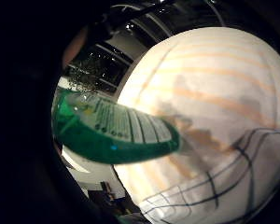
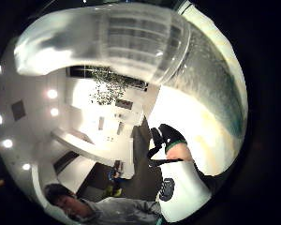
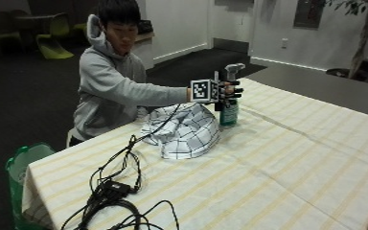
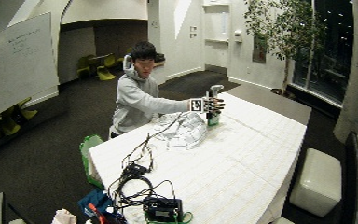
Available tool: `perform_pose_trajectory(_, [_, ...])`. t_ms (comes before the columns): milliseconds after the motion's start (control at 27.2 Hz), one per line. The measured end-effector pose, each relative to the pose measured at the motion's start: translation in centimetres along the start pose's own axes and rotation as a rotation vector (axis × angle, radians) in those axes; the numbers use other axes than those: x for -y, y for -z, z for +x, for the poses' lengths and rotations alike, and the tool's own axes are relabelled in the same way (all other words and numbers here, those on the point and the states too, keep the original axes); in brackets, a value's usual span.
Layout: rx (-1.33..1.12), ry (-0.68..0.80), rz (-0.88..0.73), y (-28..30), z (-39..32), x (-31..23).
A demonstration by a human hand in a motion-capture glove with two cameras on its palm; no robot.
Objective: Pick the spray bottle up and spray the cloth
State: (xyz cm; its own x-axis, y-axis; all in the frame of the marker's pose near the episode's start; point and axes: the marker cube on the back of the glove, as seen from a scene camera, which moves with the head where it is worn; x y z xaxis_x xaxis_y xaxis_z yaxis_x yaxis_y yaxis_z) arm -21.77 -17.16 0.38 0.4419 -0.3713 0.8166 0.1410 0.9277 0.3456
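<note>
A spray bottle [image 3: 228,114] with green liquid and a grey trigger head stands upright at the table's far side, just right of the cloth. My gloved right hand [image 3: 226,91] grips its neck below the trigger, fingers curled round it. I cannot tell whether its base touches the table. The cloth [image 3: 184,128], white with a black grid, lies crumpled beside the bottle on the person's side. In the little finger side palm view the green bottle [image 1: 116,135] hangs over the striped tablecloth [image 1: 214,70], with the checked cloth [image 1: 214,189] close by. The wide outside view shows the hand [image 4: 214,104], bottle [image 4: 214,119] and cloth [image 4: 182,128].
Black cables and a small black box [image 3: 114,188] trail over the table's near left part up to the hand. A green bin [image 3: 24,163] stands on the floor by the left corner. The striped tablecloth [image 3: 299,158] stretches out to the right of the bottle.
</note>
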Motion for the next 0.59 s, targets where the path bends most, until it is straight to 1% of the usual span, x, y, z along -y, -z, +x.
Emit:
perform_pose_trajectory(258, [0.022, 0.032, 0.008, 2.4, -1.0, -1.9])
perform_pose_trajectory(589, [0.039, 0.03, 0.027, 3.6, -0.8, -3.0])
